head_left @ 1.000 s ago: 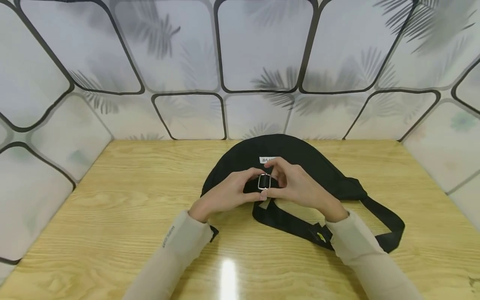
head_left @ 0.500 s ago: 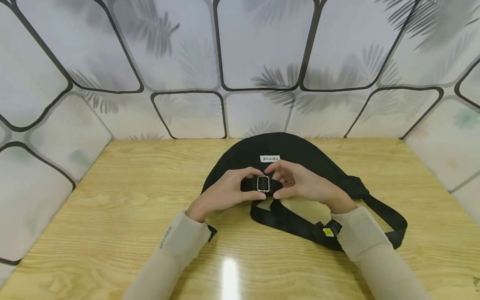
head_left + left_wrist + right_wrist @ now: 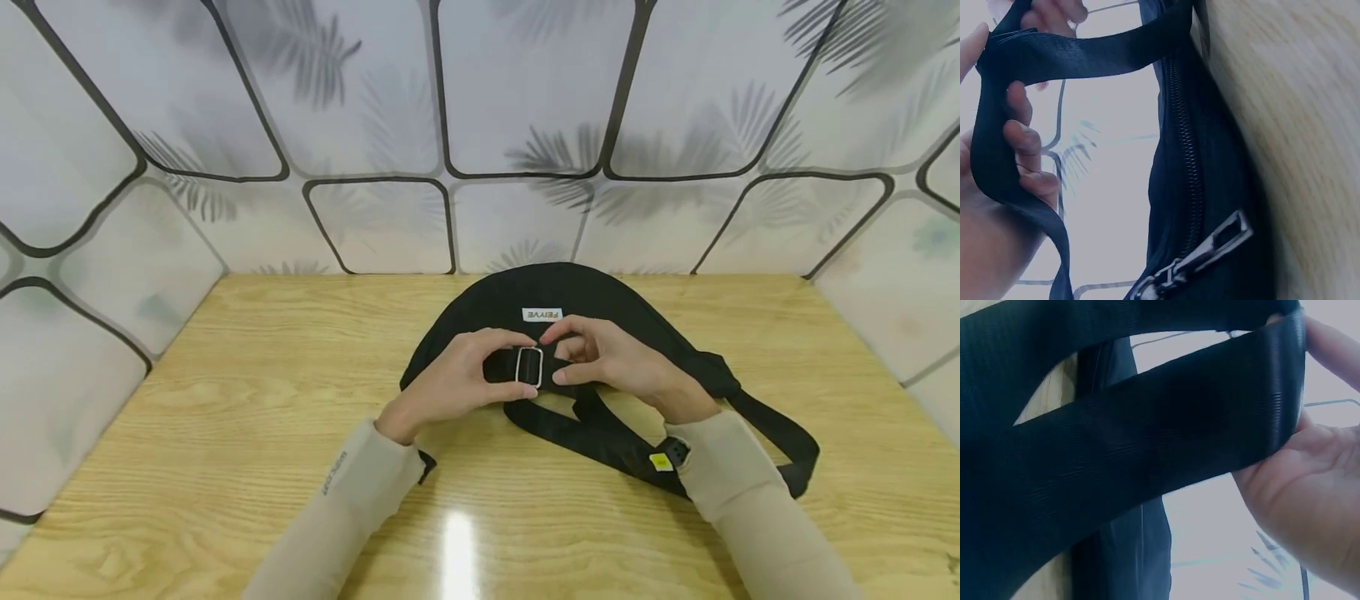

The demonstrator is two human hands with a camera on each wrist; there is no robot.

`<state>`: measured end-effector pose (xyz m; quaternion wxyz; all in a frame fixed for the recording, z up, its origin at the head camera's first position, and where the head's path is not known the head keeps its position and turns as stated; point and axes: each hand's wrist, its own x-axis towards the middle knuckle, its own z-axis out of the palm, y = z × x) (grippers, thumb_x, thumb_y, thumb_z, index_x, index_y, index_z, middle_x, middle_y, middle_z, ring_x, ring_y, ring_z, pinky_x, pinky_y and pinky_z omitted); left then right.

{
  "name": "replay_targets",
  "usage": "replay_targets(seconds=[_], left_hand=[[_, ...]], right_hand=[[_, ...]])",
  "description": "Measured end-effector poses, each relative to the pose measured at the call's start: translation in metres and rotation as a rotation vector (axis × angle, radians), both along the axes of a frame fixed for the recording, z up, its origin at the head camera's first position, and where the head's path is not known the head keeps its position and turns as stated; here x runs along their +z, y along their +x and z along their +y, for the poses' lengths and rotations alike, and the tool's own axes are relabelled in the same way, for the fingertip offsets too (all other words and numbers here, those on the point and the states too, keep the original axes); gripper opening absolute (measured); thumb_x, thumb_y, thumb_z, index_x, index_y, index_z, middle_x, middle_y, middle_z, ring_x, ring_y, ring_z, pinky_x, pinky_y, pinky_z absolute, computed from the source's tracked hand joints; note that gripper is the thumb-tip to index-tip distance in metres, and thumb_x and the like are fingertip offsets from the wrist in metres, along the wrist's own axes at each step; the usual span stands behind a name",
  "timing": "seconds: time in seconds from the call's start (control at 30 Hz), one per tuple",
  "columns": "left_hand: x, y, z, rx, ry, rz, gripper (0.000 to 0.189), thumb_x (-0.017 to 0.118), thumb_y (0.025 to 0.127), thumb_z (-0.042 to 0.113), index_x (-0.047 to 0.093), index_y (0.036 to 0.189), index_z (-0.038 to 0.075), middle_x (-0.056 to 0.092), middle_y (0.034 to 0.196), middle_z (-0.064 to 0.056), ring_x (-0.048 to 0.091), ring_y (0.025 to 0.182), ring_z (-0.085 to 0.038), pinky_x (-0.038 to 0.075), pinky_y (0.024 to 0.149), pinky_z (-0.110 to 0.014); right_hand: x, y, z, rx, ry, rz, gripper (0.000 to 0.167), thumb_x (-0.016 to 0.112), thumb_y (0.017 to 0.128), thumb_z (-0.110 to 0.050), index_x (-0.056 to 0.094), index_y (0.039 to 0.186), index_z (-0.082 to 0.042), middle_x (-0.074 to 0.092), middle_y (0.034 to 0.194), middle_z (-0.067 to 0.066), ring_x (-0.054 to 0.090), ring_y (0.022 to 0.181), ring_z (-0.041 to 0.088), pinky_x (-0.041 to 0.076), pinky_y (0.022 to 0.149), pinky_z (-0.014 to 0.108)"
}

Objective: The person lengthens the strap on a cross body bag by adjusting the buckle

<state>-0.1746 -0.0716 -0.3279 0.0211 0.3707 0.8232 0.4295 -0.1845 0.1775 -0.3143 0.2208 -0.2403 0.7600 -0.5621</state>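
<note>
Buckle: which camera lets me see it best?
The head view: there the buckle faces the camera, its metal frame almost whole, held by the left hand. Both wrist views show the strap close up, but I can't make out the buckle in either.

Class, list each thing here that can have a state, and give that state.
Bag: resting on the table.
Buckle: pinched in the left hand.
Strap: passes through the buckle.
Zip: looks closed along the stretch visible.
Label: upside down in the head view.
Right hand: curled at the strap, grip unclear.
</note>
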Motion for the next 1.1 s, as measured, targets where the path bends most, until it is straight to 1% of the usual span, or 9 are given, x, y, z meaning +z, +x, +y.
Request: replay_targets(seconds=[0.1,0.17,0.37,0.63,0.73,0.83,0.93,1.0,1.1], left_hand=[[0.001,0.000,-0.002,-0.002,0.035,-0.003,0.049,0.081,0.090,0.022,0.064,0.131,0.004,0.067,0.124,-0.004,0.061,0.110,-0.013,0.048,0.095,-0.033],[0.001,0.000,-0.003,-0.005,0.044,-0.020,0.048,0.080,0.090,0.022,0.064,0.131,0.004,0.067,0.123,-0.004,0.061,0.107,-0.012,0.049,0.093,-0.033],[0.001,-0.003,-0.003,-0.020,0.050,-0.037,0.044,0.077,0.093,0.022,0.063,0.132,0.007,0.068,0.122,-0.002,0.062,0.103,-0.009,0.049,0.090,-0.032],[-0.001,-0.005,-0.003,-0.041,0.086,-0.040,0.044,0.078,0.092,0.018,0.063,0.132,0.005,0.072,0.113,-0.003,0.063,0.088,-0.010,0.049,0.078,-0.029],[-0.003,-0.005,-0.002,-0.063,0.114,-0.050,0.043,0.078,0.092,0.015,0.063,0.131,0.004,0.072,0.115,-0.003,0.064,0.092,-0.009,0.049,0.081,-0.029],[-0.004,-0.004,0.000,-0.083,0.135,-0.062,0.042,0.078,0.092,0.014,0.064,0.130,0.004,0.072,0.116,-0.003,0.064,0.094,-0.009,0.050,0.082,-0.029],[-0.005,-0.003,0.002,-0.076,0.130,-0.060,0.041,0.078,0.092,0.016,0.064,0.129,0.005,0.072,0.116,-0.003,0.064,0.091,-0.009,0.050,0.080,-0.030],[-0.005,-0.002,0.003,-0.065,0.123,-0.059,0.041,0.077,0.093,0.017,0.063,0.130,0.005,0.071,0.116,-0.004,0.063,0.090,-0.011,0.051,0.080,-0.033],[-0.004,-0.003,0.001,-0.052,0.110,-0.058,0.042,0.075,0.095,0.018,0.062,0.132,0.005,0.070,0.120,-0.003,0.064,0.096,-0.011,0.051,0.085,-0.036]], right_hand=[[-0.001,-0.002,0.002,0.018,0.046,-0.005,0.017,0.061,0.099,0.001,0.059,0.112,0.011,0.067,0.082,0.001,0.059,0.075,0.011,0.046,0.071,0.025],[-0.002,-0.003,0.003,0.032,0.057,-0.003,0.013,0.058,0.101,-0.001,0.063,0.106,0.010,0.069,0.080,0.001,0.062,0.077,0.013,0.047,0.073,0.025],[-0.006,-0.006,0.005,0.034,-0.006,0.004,0.014,0.052,0.103,0.001,0.064,0.102,0.009,0.070,0.077,0.004,0.067,0.079,0.021,0.052,0.078,0.029],[-0.011,-0.003,-0.003,-0.025,-0.096,-0.040,0.011,0.052,0.101,0.003,0.063,0.099,0.005,0.068,0.074,0.000,0.064,0.071,0.017,0.053,0.072,0.027],[-0.012,-0.001,-0.007,-0.046,-0.130,-0.074,0.013,0.052,0.101,0.003,0.064,0.096,0.001,0.068,0.075,0.000,0.062,0.070,0.014,0.051,0.067,0.025],[-0.013,0.002,-0.012,-0.050,-0.155,-0.080,0.016,0.052,0.101,0.003,0.065,0.094,-0.003,0.066,0.072,-0.001,0.057,0.065,0.012,0.043,0.061,0.023],[-0.014,0.003,-0.015,-0.050,-0.172,-0.071,0.018,0.051,0.101,0.002,0.066,0.094,-0.004,0.066,0.072,0.000,0.055,0.065,0.012,0.038,0.059,0.023],[-0.015,0.003,-0.015,-0.051,-0.175,-0.079,0.018,0.050,0.102,0.001,0.066,0.096,-0.004,0.066,0.075,0.002,0.054,0.065,0.012,0.038,0.059,0.023],[-0.014,0.002,-0.012,-0.029,-0.165,-0.103,0.015,0.051,0.104,-0.002,0.066,0.102,-0.001,0.068,0.085,0.007,0.061,0.075,0.017,0.048,0.068,0.024]])
